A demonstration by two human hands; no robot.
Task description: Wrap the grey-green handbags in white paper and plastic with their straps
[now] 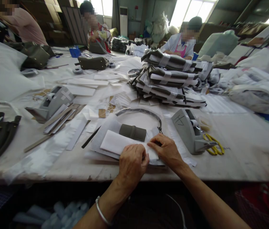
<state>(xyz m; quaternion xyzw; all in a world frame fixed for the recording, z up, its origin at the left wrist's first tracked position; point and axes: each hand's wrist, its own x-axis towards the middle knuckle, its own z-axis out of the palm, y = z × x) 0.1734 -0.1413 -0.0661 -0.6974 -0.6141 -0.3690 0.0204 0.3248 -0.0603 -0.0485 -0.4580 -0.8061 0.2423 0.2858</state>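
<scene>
A dark olive bag lies flat at the table's front edge, mostly hidden under white padding sheet (115, 142). Its closure tab (132, 132) shows through, and its wrapped strap (139, 110) arches behind. My left hand (133, 161) is curled, knuckles up, on the padding's front edge, fingers closed on the white sheet. Just to its right, my right hand (166, 149) pinches the same white sheet near the bag's right end, thumb and forefinger together. The fingertips of my left hand are partly hidden.
Grey tape dispensers stand right (188, 130) and left (53, 101), with yellow-handled scissors (214, 144) by the right one. Behind is a stack of wrapped bags (170, 78). Cardboard strips (61, 117) lie left. A co-worker (182, 41) sits across the table; others are farther left.
</scene>
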